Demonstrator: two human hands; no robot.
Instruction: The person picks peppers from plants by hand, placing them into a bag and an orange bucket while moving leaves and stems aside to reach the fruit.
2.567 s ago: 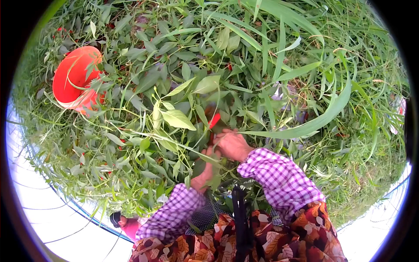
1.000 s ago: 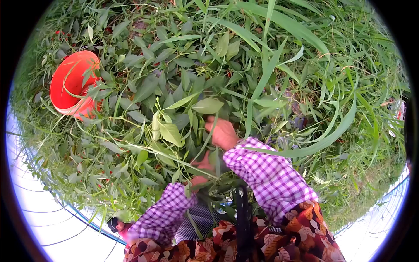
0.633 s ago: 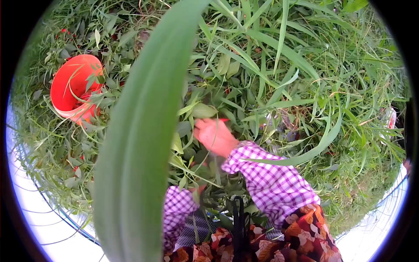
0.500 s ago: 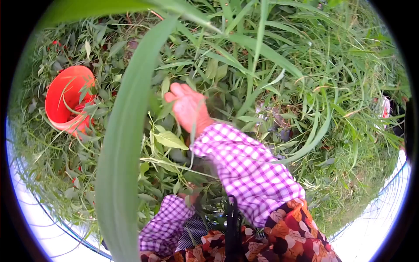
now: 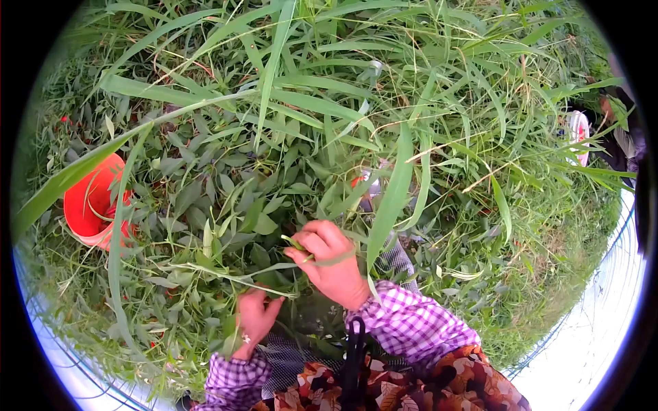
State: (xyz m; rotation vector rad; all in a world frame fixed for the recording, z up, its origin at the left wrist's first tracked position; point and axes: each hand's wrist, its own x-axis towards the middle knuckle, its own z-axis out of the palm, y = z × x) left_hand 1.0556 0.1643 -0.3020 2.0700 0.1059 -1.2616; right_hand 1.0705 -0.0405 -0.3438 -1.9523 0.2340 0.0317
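Note:
My right hand (image 5: 329,264) is closed, its thumb and fingers pinching a narrow green leaf or stem (image 5: 296,244) over the leafy plants. Lower and to the left, my left hand (image 5: 257,318) has its fingers curled at a pale green plant stem (image 5: 223,274); just where it grips is partly hidden. Broad-leaved plants (image 5: 192,195) surround both hands, with small red spots among the leaves. A tilted red bucket (image 5: 86,198) stands at the left among the foliage, with some red items inside that I cannot make out clearly.
Long grass blades (image 5: 394,192) cross the view in front of the plants. At the far right, part of another person (image 5: 627,140) shows beside a white and red container (image 5: 580,137). White sheeting (image 5: 582,329) borders the lower right.
My right hand has drawn back towards my body and now pinches something green. My left hand has come into clearer view. The wide blade across the view has shifted, and the view has moved.

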